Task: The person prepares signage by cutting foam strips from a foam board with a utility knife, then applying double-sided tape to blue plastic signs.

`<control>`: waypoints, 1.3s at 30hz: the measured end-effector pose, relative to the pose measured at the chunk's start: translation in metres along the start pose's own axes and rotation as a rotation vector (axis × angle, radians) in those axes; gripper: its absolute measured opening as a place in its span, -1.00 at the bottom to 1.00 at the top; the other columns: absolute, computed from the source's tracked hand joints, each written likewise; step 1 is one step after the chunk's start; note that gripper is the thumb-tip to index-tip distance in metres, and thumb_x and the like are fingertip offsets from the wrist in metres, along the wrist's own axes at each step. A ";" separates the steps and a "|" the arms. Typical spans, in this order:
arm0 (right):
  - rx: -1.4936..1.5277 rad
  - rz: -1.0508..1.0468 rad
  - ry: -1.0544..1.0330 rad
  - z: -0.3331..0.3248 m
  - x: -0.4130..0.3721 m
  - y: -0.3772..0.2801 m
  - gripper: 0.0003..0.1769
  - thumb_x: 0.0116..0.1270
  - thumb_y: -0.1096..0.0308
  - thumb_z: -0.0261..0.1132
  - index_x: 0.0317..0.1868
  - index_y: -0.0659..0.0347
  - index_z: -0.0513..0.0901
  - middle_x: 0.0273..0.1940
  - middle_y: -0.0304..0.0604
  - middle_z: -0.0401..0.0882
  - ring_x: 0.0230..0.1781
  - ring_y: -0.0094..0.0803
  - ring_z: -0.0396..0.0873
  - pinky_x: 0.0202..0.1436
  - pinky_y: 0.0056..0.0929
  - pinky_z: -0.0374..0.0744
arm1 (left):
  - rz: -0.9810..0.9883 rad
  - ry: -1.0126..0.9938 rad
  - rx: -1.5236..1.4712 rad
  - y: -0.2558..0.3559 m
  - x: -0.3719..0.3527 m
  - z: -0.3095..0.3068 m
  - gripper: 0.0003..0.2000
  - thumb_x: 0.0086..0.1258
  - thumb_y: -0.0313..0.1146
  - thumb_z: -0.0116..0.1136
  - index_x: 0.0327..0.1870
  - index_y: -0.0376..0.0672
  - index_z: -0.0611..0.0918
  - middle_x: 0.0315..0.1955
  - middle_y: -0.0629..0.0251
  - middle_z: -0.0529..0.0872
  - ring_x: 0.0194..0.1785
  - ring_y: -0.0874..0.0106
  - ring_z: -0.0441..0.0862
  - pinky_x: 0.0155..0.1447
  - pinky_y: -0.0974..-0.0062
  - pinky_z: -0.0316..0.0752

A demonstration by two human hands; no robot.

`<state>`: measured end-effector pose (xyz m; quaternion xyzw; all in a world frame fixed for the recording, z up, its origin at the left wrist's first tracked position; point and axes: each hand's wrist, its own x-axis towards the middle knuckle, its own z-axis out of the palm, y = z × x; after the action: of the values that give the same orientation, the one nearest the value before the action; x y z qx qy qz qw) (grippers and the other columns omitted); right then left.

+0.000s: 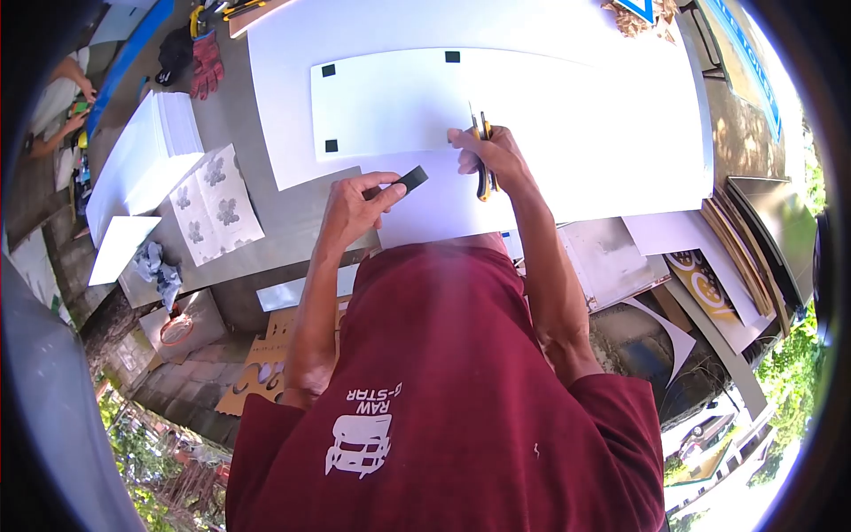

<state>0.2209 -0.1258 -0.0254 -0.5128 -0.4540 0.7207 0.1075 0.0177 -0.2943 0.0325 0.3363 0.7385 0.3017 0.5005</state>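
Observation:
My left hand (356,204) pinches a short dark strip (414,179) between thumb and fingers, just off the near edge of a white panel (390,102). In my right hand (499,158) is a pair of scissors (484,184) with yellow-and-black handles, blades pointing away from me. My right fingertips are at the panel's near side, beside a dark square that they partly cover. Other dark squares sit on the panel: one at the far left (329,70), one at the far middle (452,57) and one at the near left (331,145).
A larger white sheet (612,168) lies under the panel on the grey table (292,226). To the left are a stack of white sheets (146,146), a patterned paper (217,204) and a red glove (206,66). Another person's hands (75,102) show far left. Boards (740,257) lean at right.

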 end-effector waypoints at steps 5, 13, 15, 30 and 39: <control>-0.005 -0.120 -0.032 0.003 -0.074 -0.004 -0.60 0.24 0.08 0.54 -0.18 0.29 0.78 -0.47 -0.28 0.64 -0.45 -0.58 0.59 -0.41 -0.55 0.53 | 0.058 -0.077 0.026 0.016 0.004 0.024 -0.66 0.37 -0.18 0.42 0.01 -0.24 0.78 -0.59 0.31 0.70 -0.65 0.61 0.55 -0.58 0.59 0.43; -0.102 -0.196 0.155 -0.018 -0.108 0.012 -0.80 0.20 0.29 0.55 -0.32 0.25 0.78 -0.55 -0.36 0.59 -0.53 -0.64 0.48 -0.46 -0.56 0.44 | 0.121 -0.189 0.116 0.043 0.001 0.062 -0.66 0.39 -0.16 0.37 0.06 -0.17 0.78 -0.63 0.30 0.69 -0.68 0.56 0.56 -0.49 0.51 0.48; -0.127 -0.329 0.224 -0.025 -0.107 0.012 -0.86 0.19 0.32 0.55 -0.36 0.19 0.79 -0.59 -0.39 0.55 -0.60 -0.66 0.41 -0.55 -0.56 0.39 | 0.071 -0.211 0.086 0.050 0.004 0.071 -0.65 0.40 -0.16 0.36 0.11 -0.15 0.76 -0.63 0.30 0.69 -0.67 0.57 0.56 -0.49 0.52 0.47; 0.102 -0.327 0.279 -0.217 -0.036 -0.032 -0.81 0.18 0.33 0.53 -0.32 0.29 0.78 -0.56 -0.24 0.63 -0.65 -0.64 0.44 -0.66 -0.64 0.28 | 0.071 -0.100 0.410 0.177 0.124 0.174 -0.64 0.25 -0.16 0.33 0.01 -0.14 0.80 -0.65 0.30 0.70 -0.66 0.52 0.62 -0.46 0.51 0.56; -0.033 -0.191 0.465 -0.281 0.058 -0.033 -0.77 0.12 0.30 0.57 -0.35 0.30 0.78 -0.50 -0.19 0.69 -0.57 -0.55 0.51 -0.46 -0.51 0.49 | 0.056 0.002 0.616 0.234 0.198 0.225 -0.73 0.31 -0.11 0.33 -0.19 -0.10 0.83 -0.69 0.39 0.68 -0.64 0.49 0.65 -0.23 0.45 0.58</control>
<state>0.4196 0.0814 -0.0547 -0.6212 -0.4751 0.5623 0.2686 0.2208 0.0269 0.0381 0.4922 0.7861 0.0776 0.3657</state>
